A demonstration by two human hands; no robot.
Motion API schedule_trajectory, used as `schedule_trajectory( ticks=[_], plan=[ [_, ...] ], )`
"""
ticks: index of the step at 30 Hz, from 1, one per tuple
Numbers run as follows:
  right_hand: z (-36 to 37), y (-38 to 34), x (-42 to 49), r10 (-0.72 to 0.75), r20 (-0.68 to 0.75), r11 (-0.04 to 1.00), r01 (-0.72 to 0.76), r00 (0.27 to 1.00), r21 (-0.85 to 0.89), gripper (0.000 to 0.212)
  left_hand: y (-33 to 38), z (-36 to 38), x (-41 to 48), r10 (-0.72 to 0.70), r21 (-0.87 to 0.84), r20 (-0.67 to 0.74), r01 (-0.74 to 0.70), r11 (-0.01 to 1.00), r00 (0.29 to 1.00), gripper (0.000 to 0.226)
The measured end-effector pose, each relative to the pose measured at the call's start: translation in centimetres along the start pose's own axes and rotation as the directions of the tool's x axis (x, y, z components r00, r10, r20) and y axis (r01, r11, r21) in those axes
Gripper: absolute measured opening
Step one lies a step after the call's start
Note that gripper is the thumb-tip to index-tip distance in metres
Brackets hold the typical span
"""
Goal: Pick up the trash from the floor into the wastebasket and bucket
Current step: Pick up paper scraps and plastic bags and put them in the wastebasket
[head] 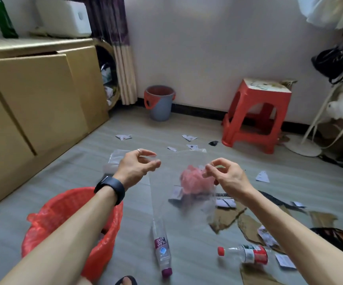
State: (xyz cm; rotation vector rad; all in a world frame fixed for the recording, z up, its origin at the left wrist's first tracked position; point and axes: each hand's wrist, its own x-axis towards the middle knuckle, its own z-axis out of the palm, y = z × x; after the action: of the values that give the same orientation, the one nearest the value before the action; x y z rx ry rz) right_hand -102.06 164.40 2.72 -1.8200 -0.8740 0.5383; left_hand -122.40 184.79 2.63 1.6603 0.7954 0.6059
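Observation:
A clear plastic bag (178,194) hangs in front of me, held up by both hands. My left hand (135,167) pinches its upper left edge, and my right hand (226,173) pinches the upper right edge. Through the bag I see a crumpled pink bag (195,182) on the floor. A wastebasket lined with a red bag (67,212) stands under my left forearm. A grey bucket with a red rim (160,102) stands by the far wall. Two plastic bottles lie on the floor, a purple-capped bottle (162,251) and a red-capped bottle (246,254).
Paper scraps (189,138) and torn cardboard (228,219) litter the grey floor. Another clear bag (115,157) lies behind my left hand. A red stool (254,114) stands at the wall. Large cardboard boxes (33,95) line the left side. A white fan base (304,148) sits at the right.

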Motion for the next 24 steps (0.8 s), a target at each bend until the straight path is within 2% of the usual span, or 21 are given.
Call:
schedule_trajectory(
  ticks=[3, 7, 10, 15, 18, 22, 24],
  plan=[
    [-0.1, -0.4, -0.3, 0.014, 0.060, 0.999, -0.016, 0.998, 0.029, 0.019, -0.6, -0.5, -0.3, 0.007, 0.009, -0.025, -0.007, 1.000, 1.000, 0.014],
    [-0.3, -1.5, -0.7, 0.054, 0.159, 0.992, -0.071, 0.986, 0.103, 0.014, -0.8, -0.6, -0.7, 0.044, 0.069, 0.044, -0.047, 0.997, 0.998, 0.009],
    [-0.5, -1.4, -0.3, 0.045, 0.139, 0.988, -0.065, 0.989, 0.140, 0.016, -0.3, -0.3, -1.1, 0.057, 0.078, 0.065, -0.062, 0.995, 0.996, 0.012],
    [-0.1, -1.1, -0.2, 0.081, 0.151, 0.989, -0.098, 0.985, 0.110, 0.026, -0.5, -1.6, -0.9, -0.023, 0.001, 0.050, 0.023, 1.000, 0.998, 0.007],
    [0.4, -0.8, 0.0, 0.073, 0.158, 0.991, -0.090, 0.985, 0.101, 0.032, -0.7, -2.1, -1.0, -0.071, -0.035, 0.053, 0.073, 0.997, 0.996, 0.013],
    [0.3, -0.8, 0.0, 0.066, 0.223, 0.977, -0.108, 0.973, 0.184, 0.032, 0.0, -2.2, -1.6, -0.127, -0.085, 0.111, 0.137, 0.987, 0.986, 0.027],
    [-0.1, -0.8, 0.2, 0.080, 0.268, 0.963, -0.144, 0.960, 0.229, 0.028, 0.0, -2.4, -1.7, -0.151, -0.093, 0.151, 0.166, 0.982, 0.977, 0.019]
  ],
)
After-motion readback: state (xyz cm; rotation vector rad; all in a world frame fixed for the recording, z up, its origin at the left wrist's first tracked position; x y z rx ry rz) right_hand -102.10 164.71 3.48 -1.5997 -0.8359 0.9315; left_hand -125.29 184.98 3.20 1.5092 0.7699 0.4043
